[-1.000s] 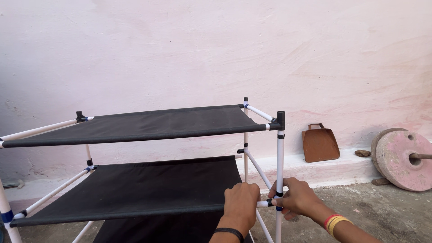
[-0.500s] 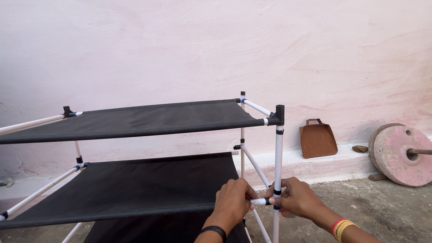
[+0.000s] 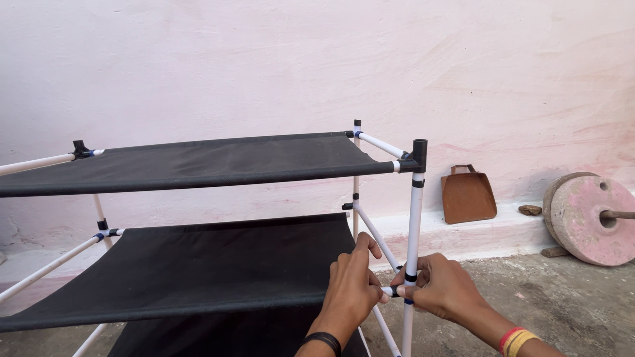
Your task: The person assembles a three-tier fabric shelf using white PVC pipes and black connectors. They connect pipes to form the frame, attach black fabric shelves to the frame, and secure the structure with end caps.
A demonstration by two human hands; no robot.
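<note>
Two hands meet at the front right corner of a fabric shelf rack, at the level of its middle shelf. The left hand is closed around the end of the white front rail where the black middle shelf cloth ends, thumb up against the slanting side tube. The right hand is wrapped tight on the white upright pole at its black corner connector, fingertips touching those of the left hand. Both grips are closed on the tubing, and the joint itself is mostly hidden between the fingers.

The top shelf cloth is stretched flat above, its front edge running to an open black socket on top of the pole. The rack's left end runs out of view. A third cloth layer shows just below the hands at the bottom edge.

To the right of the pole there is open room over the concrete floor. Well apart, a rusty metal dustpan leans on the pink wall atop a low ledge, and a round grinding stone stands on edge farther right.
</note>
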